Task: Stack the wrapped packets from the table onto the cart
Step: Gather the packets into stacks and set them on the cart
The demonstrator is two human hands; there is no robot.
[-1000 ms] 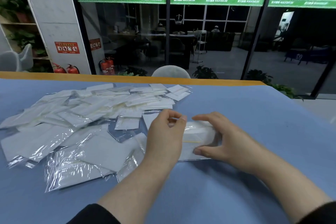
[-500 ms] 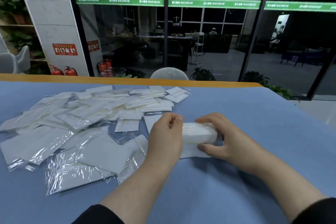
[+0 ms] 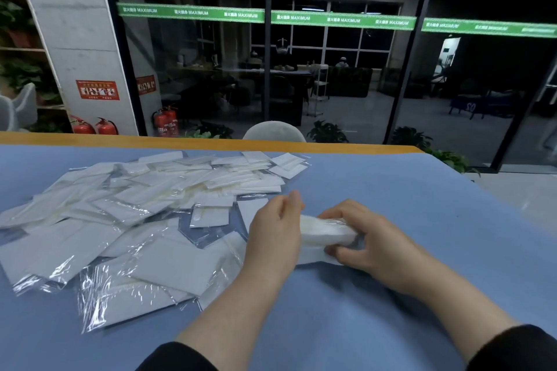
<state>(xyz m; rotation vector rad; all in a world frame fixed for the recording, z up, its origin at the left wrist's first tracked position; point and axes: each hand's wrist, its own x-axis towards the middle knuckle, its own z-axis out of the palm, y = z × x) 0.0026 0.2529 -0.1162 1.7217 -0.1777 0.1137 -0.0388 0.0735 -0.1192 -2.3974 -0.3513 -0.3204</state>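
- The small bundle of wrapped packets (image 3: pixel 327 229), flat on the blue bench (image 3: pixel 391 196) a second ago, now tilts up on edge between my hands.
- My right grip (image 3: pixel 373 245) curls round its far end, fingers over the top, thumb beneath; my left grip (image 3: pixel 275 238) presses against the near end, though I cannot tell how its fingers close.
- The loose pile (image 3: pixel 144 208) lies just left, untouched.
- No cart is in view; squaring this bundle looks like the prelude to carrying it over.

The left hand (image 3: pixel 275 238) covers the near end of the folded packet (image 3: pixel 327 230). The pile of packets (image 3: pixel 144 208) runs off the left edge. Both sleeves are cut off at the bottom edge.
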